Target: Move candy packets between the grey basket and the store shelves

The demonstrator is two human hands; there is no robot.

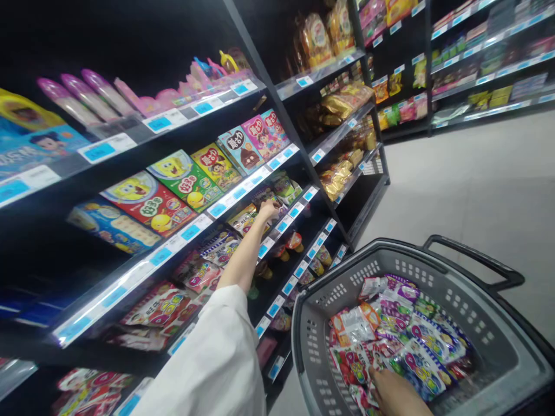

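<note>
My left hand, at the end of a white sleeve, reaches into a middle shelf. Its fingers are curled at a dark candy packet, partly hidden behind the hand. A yellow-and-black packet lies just left of it, and a green packet is to the right. Low in the grey shopping basket, my right hand has its fingers closed at the edge of a red-and-white candy packet. Around it are several more packets, including a blue-and-white one and an orange one.
Boxed snacks line the shelf above my left arm. Price labels run along the shelf edges. Small cups sit one shelf lower. Bread bags stand farther back. The basket's black handle sticks out over the pale floor.
</note>
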